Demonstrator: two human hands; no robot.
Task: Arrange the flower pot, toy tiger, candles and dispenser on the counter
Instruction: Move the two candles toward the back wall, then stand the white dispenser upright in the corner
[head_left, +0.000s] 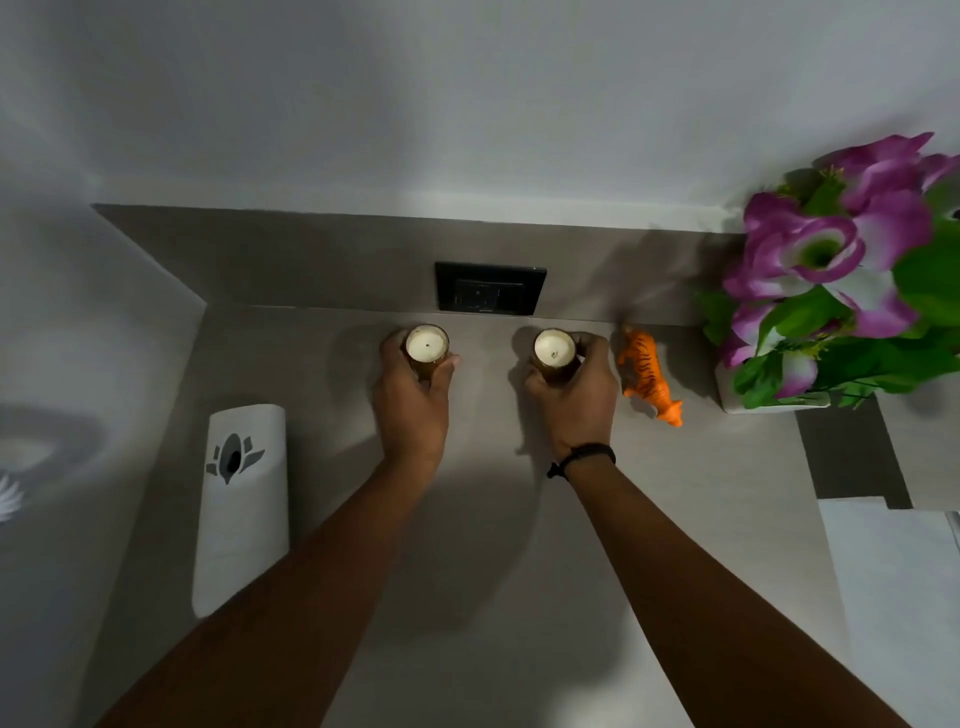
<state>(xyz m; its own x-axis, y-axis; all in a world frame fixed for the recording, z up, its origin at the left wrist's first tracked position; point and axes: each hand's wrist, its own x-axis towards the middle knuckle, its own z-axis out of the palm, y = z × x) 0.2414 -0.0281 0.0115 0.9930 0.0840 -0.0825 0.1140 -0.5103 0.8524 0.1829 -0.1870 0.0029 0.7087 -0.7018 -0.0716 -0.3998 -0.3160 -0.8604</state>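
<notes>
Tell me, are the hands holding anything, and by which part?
Yes. The left hand grips one candle around its glass side; the right hand grips the other candle the same way.

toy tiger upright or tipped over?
Upright. The toy tiger stands on its legs on the counter, striped back up, beside the right hand.

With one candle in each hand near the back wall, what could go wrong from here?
1. The right hand holds its candle close to the toy tiger; a move to the right may knock the tiger over.
2. The flower pot stands just beyond the tiger, so its leaves might be brushed.
3. The left hand grips the other candle near the wall socket; pushing back could bump it.
</notes>
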